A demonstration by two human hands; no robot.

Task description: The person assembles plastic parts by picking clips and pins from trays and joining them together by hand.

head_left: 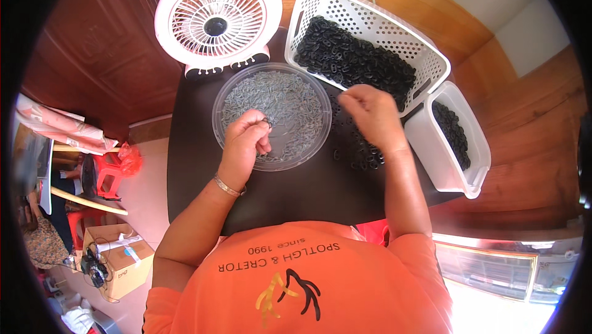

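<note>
My left hand [245, 137] is closed in a pinch over the near left part of a round clear tub [217, 126]. A small dark piece [267, 122] shows at its fingertips. The tub holds many small, slim grey pieces [271, 90]. My right hand [375, 117] hovers over the dark tabletop, right of the tub, with its fingers drawn together and slightly blurred. What they hold, if anything, cannot be made out. Loose black oval rings [368, 160] lie scattered on the table below and beside that hand.
A white perforated basket [425, 63] of black oval rings stands at the far right. Beside it is a white bin [431, 161] with more black pieces. A pink and white fan [216, 26] stands behind the tub. The dark table [203, 192] has a rounded edge; a cardboard box [120, 260] sits on the floor.
</note>
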